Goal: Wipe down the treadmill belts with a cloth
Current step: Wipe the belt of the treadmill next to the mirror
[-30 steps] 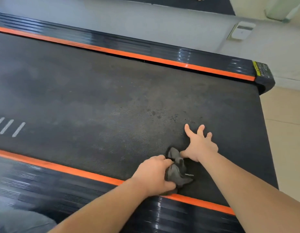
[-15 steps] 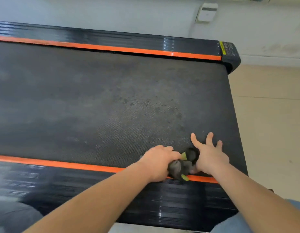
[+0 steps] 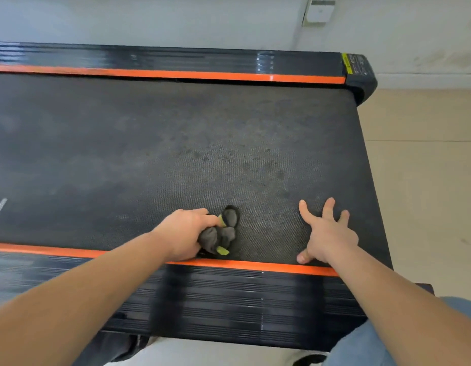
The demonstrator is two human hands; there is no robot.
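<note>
The black textured treadmill belt (image 3: 176, 154) fills the view, dusty and spotted in its middle. My left hand (image 3: 185, 233) grips a bunched dark grey cloth (image 3: 221, 233) with small yellow-green tags and holds it down on the belt close to the near orange stripe. My right hand (image 3: 326, 233) lies on the belt to the right of the cloth, fingers spread and straight, apart from the cloth, thumb near the stripe.
Ribbed black side rails with orange stripes run along the near edge (image 3: 229, 294) and the far edge (image 3: 176, 62). The belt's rear end cap (image 3: 361, 75) is at the upper right, with tan floor tiles (image 3: 427, 180) beyond. A white wall with a small box (image 3: 319, 9) stands behind.
My right hand has let go of the cloth's side and slid right along the belt, away from it. My left hand keeps the cloth near the close stripe. The camera view has shifted.
</note>
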